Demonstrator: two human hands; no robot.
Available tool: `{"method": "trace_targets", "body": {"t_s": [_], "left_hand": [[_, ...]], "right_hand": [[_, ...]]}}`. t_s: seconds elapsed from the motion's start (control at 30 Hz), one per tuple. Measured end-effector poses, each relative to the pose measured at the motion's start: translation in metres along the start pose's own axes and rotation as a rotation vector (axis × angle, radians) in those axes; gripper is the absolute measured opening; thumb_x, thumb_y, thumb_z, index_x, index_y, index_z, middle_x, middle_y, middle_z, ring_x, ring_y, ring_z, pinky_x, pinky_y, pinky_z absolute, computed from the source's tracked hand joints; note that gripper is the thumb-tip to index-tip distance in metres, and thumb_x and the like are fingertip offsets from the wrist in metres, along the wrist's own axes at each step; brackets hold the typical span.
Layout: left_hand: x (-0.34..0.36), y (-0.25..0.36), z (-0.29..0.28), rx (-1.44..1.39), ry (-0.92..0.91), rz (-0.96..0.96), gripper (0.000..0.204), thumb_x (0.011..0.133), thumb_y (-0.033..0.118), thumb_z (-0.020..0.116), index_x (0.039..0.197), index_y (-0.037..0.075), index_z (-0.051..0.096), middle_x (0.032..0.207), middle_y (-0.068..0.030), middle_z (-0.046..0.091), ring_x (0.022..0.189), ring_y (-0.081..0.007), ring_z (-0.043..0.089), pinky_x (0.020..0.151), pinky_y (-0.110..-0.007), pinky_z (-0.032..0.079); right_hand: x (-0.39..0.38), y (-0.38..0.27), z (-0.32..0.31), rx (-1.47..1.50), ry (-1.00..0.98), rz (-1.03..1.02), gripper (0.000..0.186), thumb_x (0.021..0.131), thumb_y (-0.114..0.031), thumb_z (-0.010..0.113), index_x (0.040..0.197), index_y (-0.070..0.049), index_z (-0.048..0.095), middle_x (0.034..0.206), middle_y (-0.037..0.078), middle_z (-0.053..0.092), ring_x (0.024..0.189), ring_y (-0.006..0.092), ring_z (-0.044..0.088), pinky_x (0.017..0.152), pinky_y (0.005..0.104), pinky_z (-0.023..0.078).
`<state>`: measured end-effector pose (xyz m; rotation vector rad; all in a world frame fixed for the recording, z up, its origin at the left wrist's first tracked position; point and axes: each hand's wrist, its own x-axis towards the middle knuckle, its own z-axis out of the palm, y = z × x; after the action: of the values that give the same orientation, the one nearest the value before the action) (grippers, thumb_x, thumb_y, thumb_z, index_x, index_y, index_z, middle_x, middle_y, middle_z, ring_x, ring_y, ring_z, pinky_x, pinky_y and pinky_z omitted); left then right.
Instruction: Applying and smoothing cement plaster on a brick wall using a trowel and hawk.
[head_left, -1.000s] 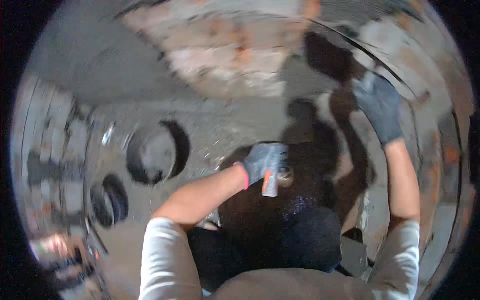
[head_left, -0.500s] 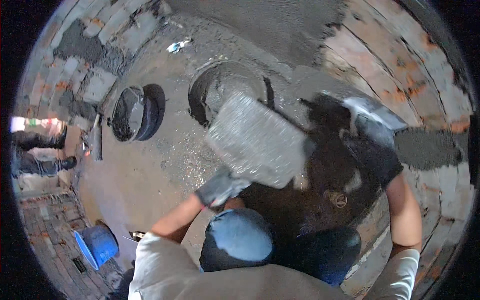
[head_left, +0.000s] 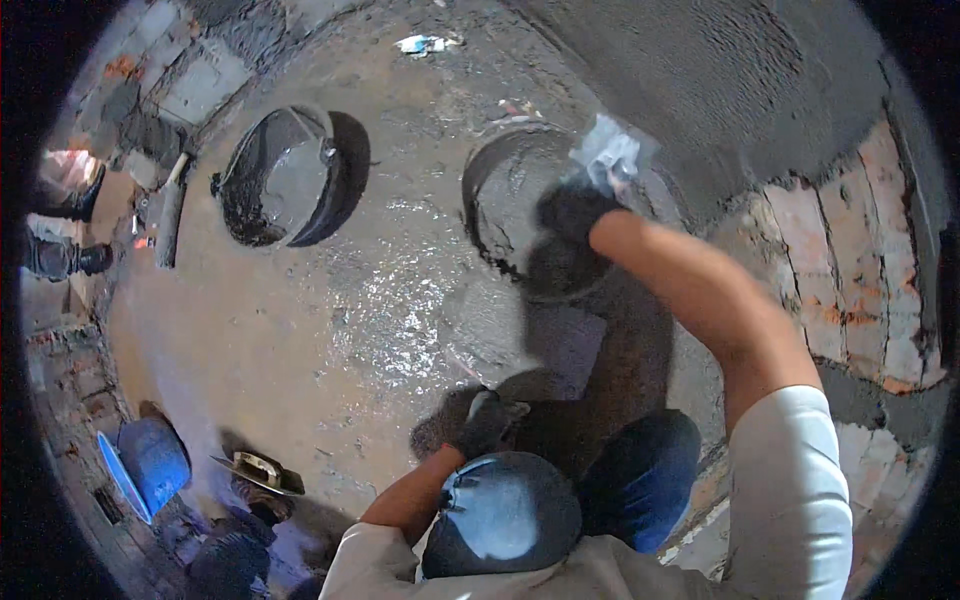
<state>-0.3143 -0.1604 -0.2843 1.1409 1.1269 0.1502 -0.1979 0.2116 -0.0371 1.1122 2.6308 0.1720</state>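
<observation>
The left hand (head_left: 485, 422), in a dark glove, has its grip curled at the near edge of a flat grey rectangular board (head_left: 565, 350), which lies low in front of the knees, partly in shadow. The right hand (head_left: 592, 190), also gloved, its fingers brightly lit and the rest dark, reaches forward over the right side of a round black bucket of grey wet mix (head_left: 482, 180); whether its grip is closed on anything cannot be told through the glare and shadow. The board sits just on the near side of this bucket. To the left, well apart, a second round black bucket with a thin handle (head_left: 325, 200) also holds grey mix. Beneath everything spreads a wet, glistening brown-grey floor (head_left: 270, 340). Beyond the buckets lies a crumpled white-and-blue scrap (head_left: 428, 44). At the right, bare brickwork (head_left: 850, 270) borders a stretch of rough grey plaster (head_left: 720, 90). At the lower left, a blue plastic bucket (head_left: 155, 465) stands near a flat tool with a pale handle (head_left: 258, 472), and farther up that side a dark boot (head_left: 95, 259) of another person shows.
</observation>
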Motion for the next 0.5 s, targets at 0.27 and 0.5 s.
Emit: {"method": "trace_targets", "body": {"t_s": [0.27, 0.5], "left_hand": [[-0.027, 0.123, -0.059, 0.146, 0.605, 0.766, 0.041, 0.085, 0.029, 0.052, 0.122, 0.009, 0.052, 0.123, -0.0132, 0.052, 0.119, -0.0291, 0.042, 0.104, -0.038, 0.026], [-0.059, 0.178, -0.094, -0.252, -0.207, -0.276, 0.036, 0.085, 0.027, 0.053, 0.114, 0.006, 0.056, 0.118, -0.0150, 0.055, 0.111, -0.0303, 0.049, 0.096, -0.040, 0.036]], "right_hand": [[-0.014, -0.045, -0.028, 0.304, -0.065, 0.046, 0.043, 0.077, -0.036, 0.053, 0.100, 0.000, 0.062, 0.103, 0.022, 0.058, 0.097, 0.0353, 0.054, 0.081, 0.0402, 0.043], [-0.074, -0.007, -0.077, 0.483, -0.202, 0.016, 0.034, 0.080, -0.028, 0.052, 0.102, -0.003, 0.063, 0.104, 0.019, 0.060, 0.099, 0.0332, 0.056, 0.084, 0.0414, 0.042]]}}
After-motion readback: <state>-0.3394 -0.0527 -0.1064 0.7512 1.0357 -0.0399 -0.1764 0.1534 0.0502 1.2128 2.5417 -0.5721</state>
